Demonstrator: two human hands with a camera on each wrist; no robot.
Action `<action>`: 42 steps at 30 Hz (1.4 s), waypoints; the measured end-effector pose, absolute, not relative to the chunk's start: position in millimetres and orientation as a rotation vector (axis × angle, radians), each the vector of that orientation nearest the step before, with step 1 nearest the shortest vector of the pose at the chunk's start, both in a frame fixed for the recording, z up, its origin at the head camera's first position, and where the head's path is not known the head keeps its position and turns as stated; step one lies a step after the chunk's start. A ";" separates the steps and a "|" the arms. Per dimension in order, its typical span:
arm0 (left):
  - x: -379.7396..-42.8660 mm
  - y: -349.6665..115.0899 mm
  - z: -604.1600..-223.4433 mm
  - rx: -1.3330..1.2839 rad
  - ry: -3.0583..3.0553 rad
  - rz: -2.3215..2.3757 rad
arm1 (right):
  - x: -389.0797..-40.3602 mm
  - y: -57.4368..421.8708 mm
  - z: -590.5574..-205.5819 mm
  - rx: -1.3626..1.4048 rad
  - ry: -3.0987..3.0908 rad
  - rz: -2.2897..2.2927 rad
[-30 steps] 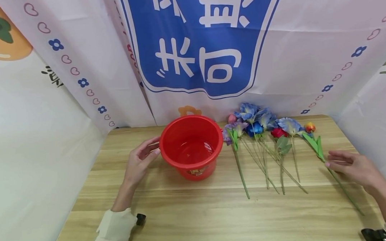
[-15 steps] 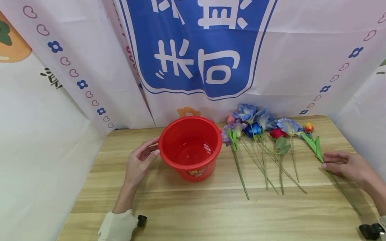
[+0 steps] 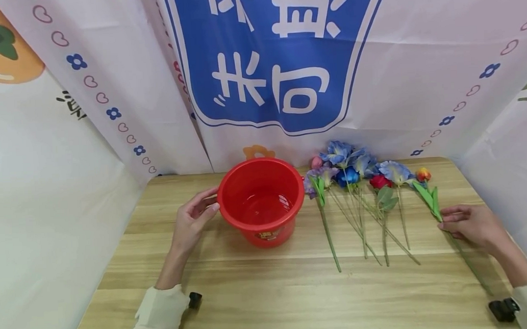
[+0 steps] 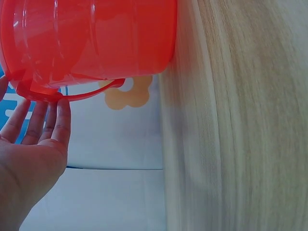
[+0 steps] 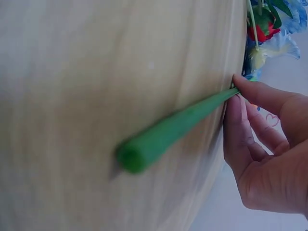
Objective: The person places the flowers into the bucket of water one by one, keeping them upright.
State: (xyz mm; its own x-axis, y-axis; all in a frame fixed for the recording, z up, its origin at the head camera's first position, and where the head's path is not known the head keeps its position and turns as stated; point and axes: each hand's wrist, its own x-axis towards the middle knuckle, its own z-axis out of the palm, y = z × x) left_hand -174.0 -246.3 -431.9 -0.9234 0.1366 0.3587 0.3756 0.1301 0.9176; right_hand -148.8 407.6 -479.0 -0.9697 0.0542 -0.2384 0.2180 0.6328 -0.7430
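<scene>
orange tulip (image 3: 436,207) aslant, bloom (image 3: 423,174) far-left, perhaps lifted, right grip (image 3: 468,224) pinching stem (image 5: 175,127), left grip (image 3: 192,217) spread against bucket (image 4: 96,38)

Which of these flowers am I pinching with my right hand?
The orange-yellow flower at the far right: your right hand pinches its green stem, while the other flowers lie to its left, untouched.

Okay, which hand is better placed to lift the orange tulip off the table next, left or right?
Probably the right hand: it pinches the orange tulip by its stem. The left hand is across the table, touching the red bucket.
</scene>
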 end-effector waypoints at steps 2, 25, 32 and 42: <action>-174.8 -245.7 -431.3 -0.505 -2.210 -1.893 | -148.6 407.9 -476.8 0.238 2.639 -1.276; -175.0 -243.1 -429.6 -0.520 -2.176 -1.912 | -141.2 380.8 -418.7 0.243 2.651 -1.656; -174.3 -243.6 -429.8 -0.507 -2.164 -1.919 | -142.2 362.2 -405.7 0.167 2.544 -1.810; -173.8 -243.3 -429.0 -0.516 -2.178 -1.896 | -146.5 322.1 -393.7 0.046 2.291 -2.238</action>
State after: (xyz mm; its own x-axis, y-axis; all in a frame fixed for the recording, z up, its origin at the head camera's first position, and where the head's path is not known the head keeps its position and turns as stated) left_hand -173.8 -243.3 -429.0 -0.9172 0.1248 0.3783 0.3919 0.1126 0.9131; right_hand -146.5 322.1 -393.7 -0.9977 0.0635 0.0243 -0.0227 0.0243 -0.9994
